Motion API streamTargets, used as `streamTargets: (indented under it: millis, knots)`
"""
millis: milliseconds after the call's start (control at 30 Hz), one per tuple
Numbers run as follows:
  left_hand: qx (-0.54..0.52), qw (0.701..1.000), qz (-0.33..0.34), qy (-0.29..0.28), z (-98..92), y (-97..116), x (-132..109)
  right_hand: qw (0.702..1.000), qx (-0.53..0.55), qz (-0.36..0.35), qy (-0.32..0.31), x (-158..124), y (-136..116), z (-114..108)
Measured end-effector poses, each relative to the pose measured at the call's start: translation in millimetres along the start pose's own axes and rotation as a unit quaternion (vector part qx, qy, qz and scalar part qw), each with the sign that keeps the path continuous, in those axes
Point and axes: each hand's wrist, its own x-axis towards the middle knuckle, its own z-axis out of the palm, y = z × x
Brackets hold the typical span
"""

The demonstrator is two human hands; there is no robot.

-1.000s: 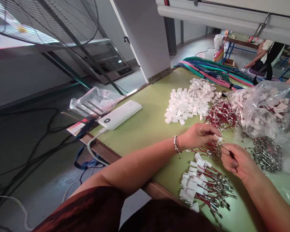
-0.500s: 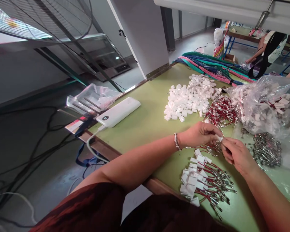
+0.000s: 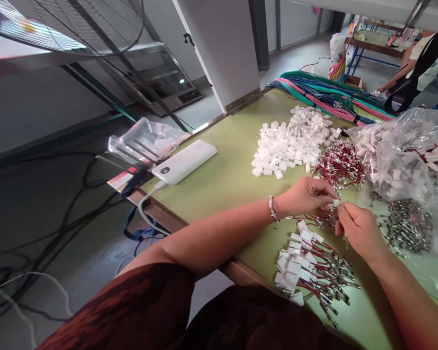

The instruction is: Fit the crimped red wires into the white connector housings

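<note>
My left hand, with a bracelet at the wrist, pinches a small white plastic connector housing between thumb and fingertips. My right hand meets it there, its fingers closed on a short wire. A bit of red shows by the housing, and a metal end hangs below the right fingers; the rest is hidden. Under both hands lie loose red wires with metal ends. Nearer to me is a pile of white housings with red wires attached, their metal terminals pointing right.
Beyond the hands lie a heap of white housings, red wires, metal parts and a clear plastic bag. Coloured cable bundles stretch along the back. A white power bank rests left. Another person's arm shows far right.
The view has shifted slightly, moving the scene a little rightward and up. Both hands stay together at the white housing; my right fingers have turned slightly, and a metal end shows beneath them.
</note>
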Motion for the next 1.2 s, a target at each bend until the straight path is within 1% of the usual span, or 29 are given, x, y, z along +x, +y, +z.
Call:
streamTargets:
  millis: [100,200,267,433,500,567,633,667,733,767,800,833,900,933,1000,1067,1133,1167,1200]
  knots:
    - [-0.063,0.998,-0.029,0.001,2.0,-3,1,1.000,-0.001,-0.009,0.001,1,-3,-4]
    - [-0.124,0.991,-0.016,0.039,2.5,-2,0,1.000,0.015,-0.025,-0.009,3,-6,-8]
    - [-0.153,0.987,-0.015,0.054,2.3,-1,-1,0.999,0.015,-0.036,-0.004,4,-6,-8]
    - [-0.163,0.984,-0.053,0.039,8.3,-6,-1,0.998,-0.010,-0.059,0.033,2,1,-2]
    - [-0.164,0.984,-0.063,0.041,12.0,-8,-2,0.997,-0.020,-0.061,0.036,2,3,-2]
    - [-0.161,0.984,-0.055,0.044,12.0,-5,-2,0.998,-0.011,-0.056,0.028,1,2,-6]
    - [-0.143,0.989,-0.034,0.024,5.5,5,-4,0.998,0.033,-0.048,0.000,2,2,-11]
    - [-0.126,0.992,-0.022,0.001,-0.3,12,-6,0.997,0.059,-0.044,-0.016,2,2,-12]
    - [-0.078,0.994,-0.016,-0.074,-15.0,29,-9,0.996,0.069,-0.055,-0.031,4,3,-12]
    - [-0.061,0.993,-0.013,-0.101,-22.6,38,-10,0.996,0.040,-0.079,-0.031,6,3,-10]
    - [-0.050,0.992,-0.004,-0.112,-29.5,46,-12,0.993,-0.011,-0.112,-0.032,7,5,-7]
    - [-0.043,0.993,0.007,-0.109,-35.1,52,-14,0.985,-0.074,-0.150,-0.036,9,6,-2]
    - [-0.037,0.994,0.017,-0.099,-41.0,60,-16,0.955,-0.193,-0.217,-0.057,12,10,8]
    - [-0.036,0.995,0.014,-0.092,-41.2,62,-17,0.940,-0.238,-0.237,-0.063,13,13,12]
    - [-0.028,0.996,-0.007,-0.089,-36.5,61,-19,0.919,-0.302,-0.250,-0.044,16,20,16]
    - [0.006,0.995,-0.026,-0.091,-26.9,56,-19,0.908,-0.343,-0.240,-0.008,20,29,15]
    - [0.086,0.991,-0.034,-0.097,-14.8,47,-20,0.907,-0.359,-0.220,0.014,24,37,11]
    - [0.145,0.984,-0.032,-0.100,-8.7,43,-21,0.910,-0.355,-0.212,0.019,25,41,9]
    - [0.211,0.971,-0.029,-0.112,-3.0,38,-22,0.916,-0.344,-0.205,0.025,26,43,7]
